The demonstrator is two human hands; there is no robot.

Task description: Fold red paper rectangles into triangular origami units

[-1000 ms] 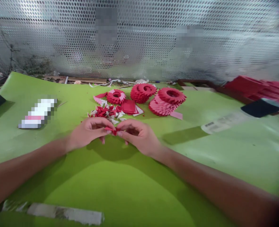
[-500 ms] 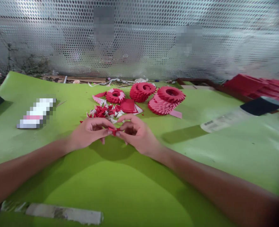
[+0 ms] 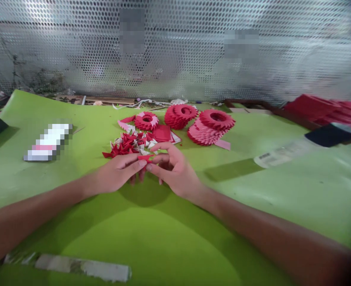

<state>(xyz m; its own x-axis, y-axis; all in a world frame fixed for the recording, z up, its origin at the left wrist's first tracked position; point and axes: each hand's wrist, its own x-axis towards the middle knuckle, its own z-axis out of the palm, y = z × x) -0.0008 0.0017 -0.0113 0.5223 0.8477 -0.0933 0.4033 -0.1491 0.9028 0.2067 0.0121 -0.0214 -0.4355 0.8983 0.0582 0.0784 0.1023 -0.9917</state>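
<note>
Between my two hands is a small folded piece of red paper (image 3: 145, 158), pinched at its edges. My left hand (image 3: 120, 172) grips it with thumb and fingers from the left. From the right, thumb and fingertips of my right hand (image 3: 175, 171) close on the same piece. Its exact fold is partly covered by the fingers. Just beyond lies a pile of folded red and white paper pieces (image 3: 126, 143). A stack of flat red paper (image 3: 161, 133) sits beside that pile.
Behind the pile stand a small red-and-pink paper ring (image 3: 146, 120), a red ring stack (image 3: 180, 116) and a taller red-and-pink one (image 3: 210, 127). A clear tube with a dark end (image 3: 330, 134) lies right, a blurred-out device (image 3: 49, 143) left. Perforated metal sheeting (image 3: 175, 51) closes the back.
The red paper has turned in my fingers and shows a broader flat face. My left hand has shifted, its index finger lower and closer to the thumb. The right hand has barely moved.
</note>
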